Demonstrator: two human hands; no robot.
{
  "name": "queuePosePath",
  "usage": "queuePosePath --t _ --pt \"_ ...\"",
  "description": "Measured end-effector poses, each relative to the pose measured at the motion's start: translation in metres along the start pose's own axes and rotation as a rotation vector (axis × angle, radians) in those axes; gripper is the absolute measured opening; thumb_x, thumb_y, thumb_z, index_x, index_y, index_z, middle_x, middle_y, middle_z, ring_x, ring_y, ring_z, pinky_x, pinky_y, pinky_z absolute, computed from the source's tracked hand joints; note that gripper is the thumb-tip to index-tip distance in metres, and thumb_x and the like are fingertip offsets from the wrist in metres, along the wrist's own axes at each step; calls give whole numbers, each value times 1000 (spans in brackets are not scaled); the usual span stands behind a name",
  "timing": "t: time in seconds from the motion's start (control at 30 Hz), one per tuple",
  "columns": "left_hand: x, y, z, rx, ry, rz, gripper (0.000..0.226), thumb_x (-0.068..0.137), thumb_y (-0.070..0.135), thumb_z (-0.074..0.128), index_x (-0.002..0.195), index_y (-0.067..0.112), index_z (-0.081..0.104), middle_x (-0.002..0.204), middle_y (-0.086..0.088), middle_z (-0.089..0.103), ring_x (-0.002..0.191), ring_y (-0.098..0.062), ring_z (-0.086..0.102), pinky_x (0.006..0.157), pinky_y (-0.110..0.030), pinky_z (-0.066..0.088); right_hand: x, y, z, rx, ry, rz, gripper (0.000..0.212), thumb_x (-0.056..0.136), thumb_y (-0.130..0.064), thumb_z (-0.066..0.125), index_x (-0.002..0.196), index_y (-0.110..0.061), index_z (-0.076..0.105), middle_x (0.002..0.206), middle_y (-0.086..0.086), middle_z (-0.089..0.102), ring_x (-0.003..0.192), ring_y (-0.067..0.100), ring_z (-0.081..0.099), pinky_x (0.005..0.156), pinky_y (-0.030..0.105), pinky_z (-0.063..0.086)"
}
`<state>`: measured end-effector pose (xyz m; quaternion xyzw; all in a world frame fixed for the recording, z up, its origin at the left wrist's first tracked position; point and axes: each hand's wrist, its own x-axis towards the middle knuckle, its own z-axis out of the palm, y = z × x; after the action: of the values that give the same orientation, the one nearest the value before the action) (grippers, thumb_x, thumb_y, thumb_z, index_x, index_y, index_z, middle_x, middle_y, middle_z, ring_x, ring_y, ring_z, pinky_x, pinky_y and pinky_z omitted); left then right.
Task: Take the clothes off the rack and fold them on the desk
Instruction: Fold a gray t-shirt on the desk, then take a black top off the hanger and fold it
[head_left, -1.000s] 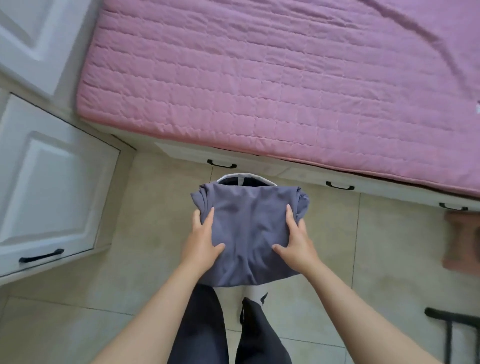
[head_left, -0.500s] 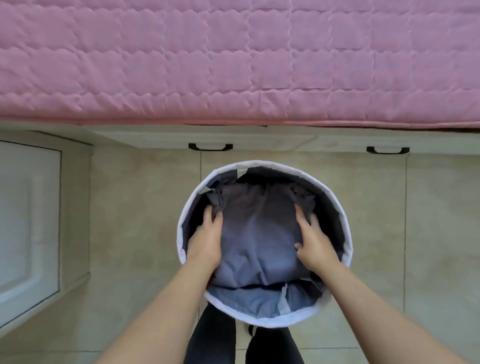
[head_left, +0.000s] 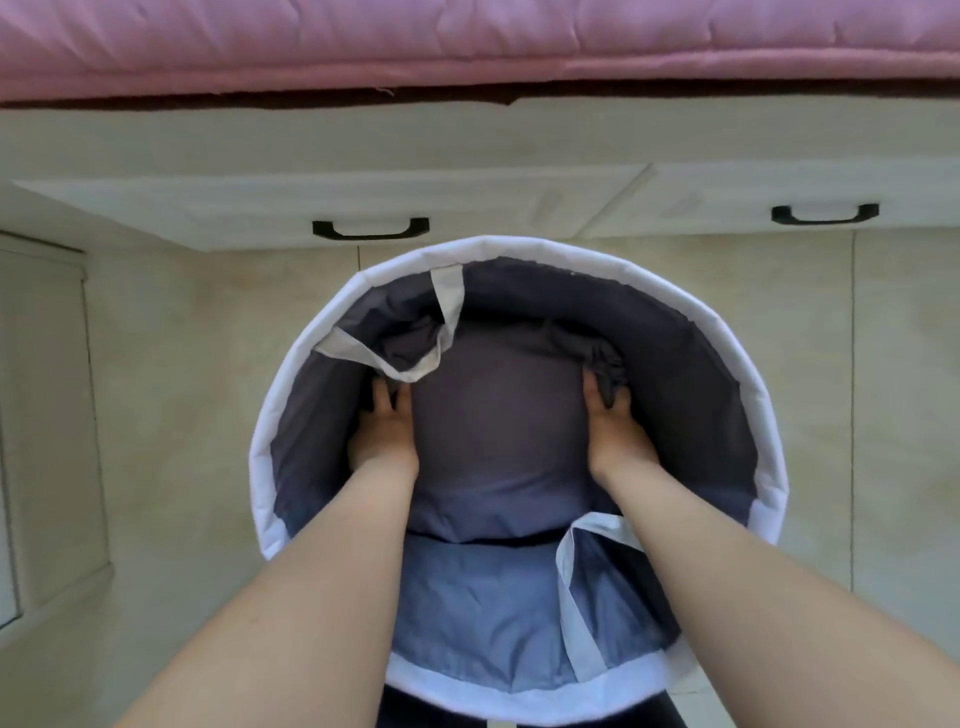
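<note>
A folded grey-purple garment (head_left: 498, 415) lies low inside a round fabric basket (head_left: 519, 247) with a white rim and a dark grey-blue lining. Both my arms reach down into the basket. My left hand (head_left: 384, 431) holds the garment's left edge, fingers pointing away from me. On the other side, my right hand (head_left: 615, 431) holds the right edge, and a bunch of cloth covers its fingertips. Two white strap handles (head_left: 447, 312) hang inside the basket. Neither rack nor desk is in view.
A bed with a pink quilted cover (head_left: 467, 41) runs across the top. Below it are white drawers with black handles (head_left: 370, 228). A white cabinet (head_left: 41, 415) stands at the left. The basket sits on a beige tiled floor (head_left: 182, 364).
I have bent down and lowered the folded garment from above the basket deep into it. My hands went down with it and stay at its sides.
</note>
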<state>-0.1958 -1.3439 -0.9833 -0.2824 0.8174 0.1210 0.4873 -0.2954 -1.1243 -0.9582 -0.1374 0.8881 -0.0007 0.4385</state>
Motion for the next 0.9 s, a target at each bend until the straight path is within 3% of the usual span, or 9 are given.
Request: queuePosePath --t 0.07,0.2,0.3,0.4,0.5,0.57,0.67,0.77,0.9 --pt "-11 -2 -6 6 -14 -8 90 90 2 50 153 29 -7 157 -7 -6 130 -32 35 96 -43 44 -9 1 2 75 38 48 57 103 -46 23 154 -33 2 162 2 7 143 30 23 115 38 22" --pt "-61 -7 -25 21 133 7 66 95 17 47 151 28 13 153 -14 15 126 -35 42 87 -44 46 -62 -17 -11 314 26 217 66 95 -7 43 153 -19 13 154 15 18 130 37 40 103 38 39" --pt "-119 -10 -64 18 195 104 59 90 18 53 144 26 30 129 -12 46 109 -35 56 72 -39 44 -115 -28 -54 330 128 153 51 89 -3 49 138 -5 38 140 14 36 116 35 51 93 35 42" --pt "-169 -14 -118 3 249 172 41 90 23 53 130 20 47 119 -5 59 108 -30 59 76 -36 46 -165 -37 -116 398 222 39 45 94 -11 48 138 -7 42 138 11 42 123 30 48 100 37 38" --pt "-224 -6 -183 -118 235 276 32 88 24 57 120 23 59 113 0 65 107 -25 60 86 -35 47 -216 -43 -193 529 334 -58 39 93 -16 53 131 -8 51 130 10 52 120 25 50 101 33 37" --pt "-278 13 -241 -279 256 369 26 86 22 60 111 22 64 108 0 66 102 -22 61 84 -30 46 -264 -42 -263 604 443 -88 35 92 -18 56 126 -8 56 124 10 57 113 24 54 98 31 39" --pt "-353 48 -316 -415 402 520 18 87 22 61 105 23 63 98 5 65 98 -19 62 86 -34 49 -333 -37 -355 629 629 -120 31 91 -16 59 121 -7 61 121 11 59 113 25 55 97 29 37" --pt "-445 83 -386 -391 570 729 20 89 22 59 108 23 63 97 7 60 99 -20 59 83 -39 51 -414 -21 -433 662 790 -78 31 91 -18 58 120 -9 61 124 12 57 114 27 55 97 32 38" --pt "-563 131 -457 -336 727 969 19 91 20 58 109 22 63 100 6 62 96 -19 58 82 -36 48 -518 19 -503 705 978 1 29 92 -18 56 120 -10 61 126 10 57 114 25 55 96 30 37"
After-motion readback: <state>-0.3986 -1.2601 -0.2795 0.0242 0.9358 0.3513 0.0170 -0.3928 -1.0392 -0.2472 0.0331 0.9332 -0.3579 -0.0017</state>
